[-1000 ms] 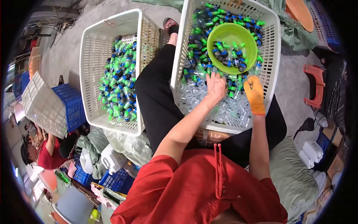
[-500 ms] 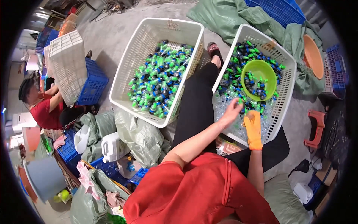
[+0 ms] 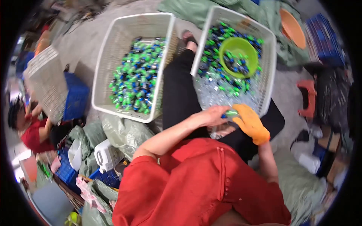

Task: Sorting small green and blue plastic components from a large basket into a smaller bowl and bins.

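A small bottle (image 3: 230, 113) with green and blue parts is held between my two hands, above the near edge of the right-hand crate (image 3: 268, 88). Bare, my left hand (image 3: 215, 115) has its fingers closed on one end of it. My right hand (image 3: 249, 123), in an orange glove, pinches the other end; motion blurs the detail. Inside that crate lie clear bottles (image 3: 213, 94) at the near side and green-and-dark capped bottles (image 3: 211, 47) farther off. A lime-green bowl (image 3: 224, 64) with several capped bottles in it rests on them.
Left of my leg stands another white crate (image 3: 104, 71) full of green-topped bottles (image 3: 137, 75). A co-worker in red (image 3: 36, 135) handles a white crate (image 3: 49, 81) at far left. A red stool (image 3: 307, 98) and an orange basin (image 3: 292, 28) stand right.
The view has shifted, so the crates sit farther left. My hands have drawn back toward my body and come together; my gloved hand has turned inward to the small bottle.
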Tool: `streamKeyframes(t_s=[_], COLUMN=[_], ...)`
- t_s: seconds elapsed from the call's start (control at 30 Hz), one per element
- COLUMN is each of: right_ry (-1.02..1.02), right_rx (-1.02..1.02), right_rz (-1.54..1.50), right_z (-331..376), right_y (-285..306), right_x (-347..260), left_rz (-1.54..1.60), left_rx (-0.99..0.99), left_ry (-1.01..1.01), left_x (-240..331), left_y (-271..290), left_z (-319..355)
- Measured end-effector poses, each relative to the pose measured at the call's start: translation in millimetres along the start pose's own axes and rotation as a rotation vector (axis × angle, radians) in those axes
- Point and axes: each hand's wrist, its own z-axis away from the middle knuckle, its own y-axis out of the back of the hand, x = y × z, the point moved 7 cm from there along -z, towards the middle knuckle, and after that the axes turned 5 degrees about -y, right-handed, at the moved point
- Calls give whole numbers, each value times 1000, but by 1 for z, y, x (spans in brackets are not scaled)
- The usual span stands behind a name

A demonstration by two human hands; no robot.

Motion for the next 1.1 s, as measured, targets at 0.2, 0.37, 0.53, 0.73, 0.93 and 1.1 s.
streamKeyframes(t_s=[0.2,0.37,0.53,0.73,0.93,1.1], right_ry=[122,-210,-478,-241,-507,-249], right_rx=[20,-401,-432,-17,-357,-115], right_rz=[78,99,-548,-372,-396,-326], right_z=[15,19,24,-7,14,4], right_y=[-1,-20,-47,-4,-48,-25], right_x=[-41,-32,5,-11,2,-12], left_rz=[-240,-466,-612,-539,-583,-474], left_rx=[-71,-116,-63,59,-39,-36], left_ry=[92,110,172,135,65,101], left_x=[20,23,31,4,15,14], left_y=[-1,-13,-5,4,0,10], left_z=[14,10,-1,-6,-4,-5])
